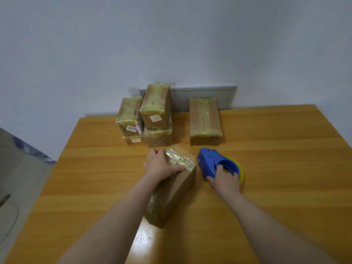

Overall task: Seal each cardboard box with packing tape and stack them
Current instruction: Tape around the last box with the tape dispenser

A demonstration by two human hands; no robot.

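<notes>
The cardboard box point(177, 189) being sealed lies in the near middle of the table point(276, 168), long side pointing away and a little to the right. The left hand point(159, 164) rests on its far end, fingers bent over the far edge and thumb laid across the top, so it holds the box down. A crumpled piece of clear tape point(181, 159) stands up loose at this far end, just beside the thumb.

The right hand point(225, 181) grips the blue tape dispenser point(209, 161), which lies on the table just right of the box, with fingers hooked into the hole of the roll.

The box looks small and probably light, with stiff cardboard walls. Its ends are already wrapped in glossy tape, so these are likely slippery. I think the plain brown sides in the middle give a better hold, one hand on each long side. The loose tape is sticky and soft and should be pressed flat, not pulled.

At the far side stand the stacked boxes point(155, 109) and, to the right of them, one single box point(204, 121).
</notes>
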